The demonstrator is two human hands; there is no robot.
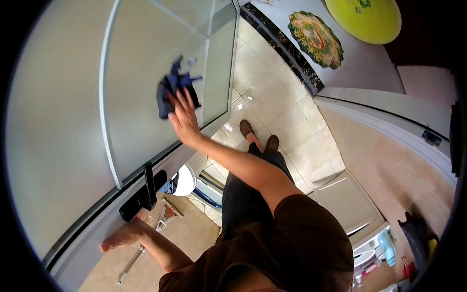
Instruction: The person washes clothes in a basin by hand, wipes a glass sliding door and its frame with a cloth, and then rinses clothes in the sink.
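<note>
My right hand (184,119) lies on a dark cloth (168,100) with blue strips, pressing it to the frosted glass panel (138,131) of a door. Its fingers are stretched over the cloth, and the cloth's loose ends look blurred. Lower down, my left hand (125,235) grips the edge of the white door frame (80,260), just below the black door handle (146,194). Some of that hand's fingers are hidden by the frame.
Behind the door stand a white bucket (186,181) and a squeegee-like tool (168,214). My shoes (247,128) rest on the tiled floor (272,92). To the right are a green-yellow round tray (365,19), a patterned plate (316,39), a cabinet (345,207) and a blue bottle (386,247).
</note>
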